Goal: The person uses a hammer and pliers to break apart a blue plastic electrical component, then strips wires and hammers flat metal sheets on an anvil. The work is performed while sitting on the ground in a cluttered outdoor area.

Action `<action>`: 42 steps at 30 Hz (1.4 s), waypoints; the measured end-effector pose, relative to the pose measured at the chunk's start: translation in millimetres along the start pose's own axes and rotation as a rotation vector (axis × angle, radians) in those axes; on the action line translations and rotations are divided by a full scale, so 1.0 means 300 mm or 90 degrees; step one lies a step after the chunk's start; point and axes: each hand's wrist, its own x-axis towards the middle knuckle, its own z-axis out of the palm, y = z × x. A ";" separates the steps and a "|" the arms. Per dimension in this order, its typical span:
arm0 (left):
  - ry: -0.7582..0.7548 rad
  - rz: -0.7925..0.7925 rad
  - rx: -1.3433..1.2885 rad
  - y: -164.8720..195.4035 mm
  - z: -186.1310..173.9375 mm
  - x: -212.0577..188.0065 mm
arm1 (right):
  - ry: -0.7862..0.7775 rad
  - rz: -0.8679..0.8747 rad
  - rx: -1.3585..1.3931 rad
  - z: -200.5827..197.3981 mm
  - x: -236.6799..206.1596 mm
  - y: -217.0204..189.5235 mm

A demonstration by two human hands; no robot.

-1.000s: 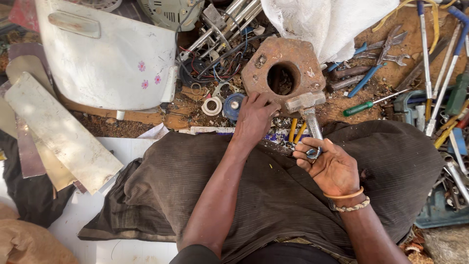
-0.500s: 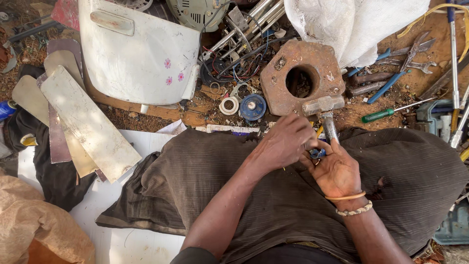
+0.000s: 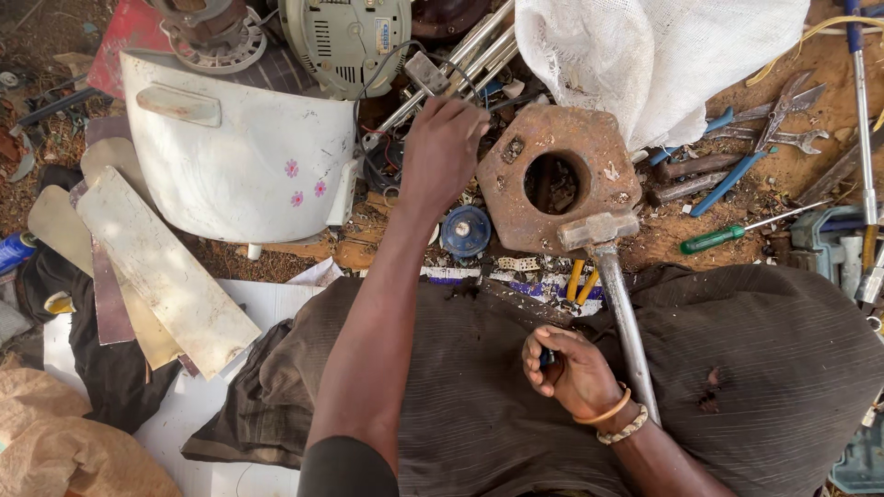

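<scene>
My left hand (image 3: 442,152) reaches forward over the scrap pile, fingers curled down among wires and metal rods; whether it grips anything is hidden. Just right of it lies a rusty metal plate (image 3: 520,198) with a round hole. A hammer (image 3: 612,285) rests with its head on the plate's near edge and its handle across my dark cloth-covered lap (image 3: 737,368). My right hand (image 3: 571,373) sits on the lap beside the handle, closed on a small dark-blue object that barely shows. A round blue part (image 3: 465,230) lies below my left wrist.
A white plastic casing (image 3: 230,166) with small flowers lies at left, with flat metal strips (image 3: 166,276) beside it. A white woven sack (image 3: 654,55) sits at top right. Blue-handled snips (image 3: 737,166), a green screwdriver (image 3: 714,239) and wrenches lie on the dirt at right.
My left hand left the lap and stretched forward to the wires above the rusty plate. My right hand drew back onto the lap. The hammer stays leaning on the plate.
</scene>
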 end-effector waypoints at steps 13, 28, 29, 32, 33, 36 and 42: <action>-0.044 0.061 0.212 -0.122 0.159 0.198 | 0.005 -0.007 -0.021 -0.026 0.001 -0.052; -0.101 -0.164 0.270 -0.150 0.091 -0.190 | 0.031 0.002 -0.095 0.002 0.040 0.003; -0.100 -0.169 0.269 -0.162 0.097 -0.188 | 0.038 -0.001 -0.098 -0.003 0.042 0.003; -0.105 -0.177 0.260 -0.190 0.121 -0.193 | 0.037 0.005 -0.100 -0.012 0.047 0.011; -0.096 -0.168 0.255 -0.199 0.130 -0.196 | 0.029 0.004 -0.104 -0.012 0.050 0.016; -0.107 -0.161 0.230 -0.218 0.146 -0.199 | 0.015 0.016 -0.122 -0.012 0.053 0.028; -0.105 -0.097 0.187 -0.162 0.078 -0.200 | 0.009 0.019 -0.120 -0.017 0.048 0.032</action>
